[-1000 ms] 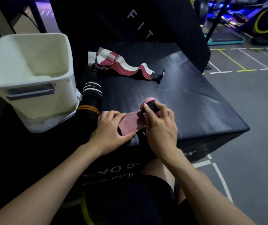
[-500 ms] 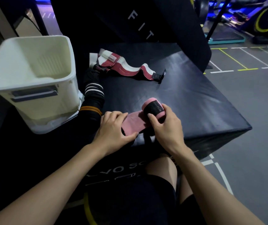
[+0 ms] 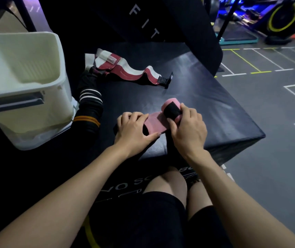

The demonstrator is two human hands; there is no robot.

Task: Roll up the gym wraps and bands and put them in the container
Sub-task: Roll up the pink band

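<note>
Standing far left on the black pad [image 3: 205, 108], the white bin [image 3: 23, 90] has a black wrap [image 3: 89, 104] beside it and a red-white wrap [image 3: 125, 70] behind. The left hand [image 3: 134, 131] presses flat, fingers fairly straight, on the pink wrap [image 3: 156, 122]; the right hand [image 3: 187, 129] grips its rolled end.

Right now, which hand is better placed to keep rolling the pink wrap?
Right. The right hand already grips the roll, while the left hand rests flat on the wrap's unrolled tail, pinning it.
</note>
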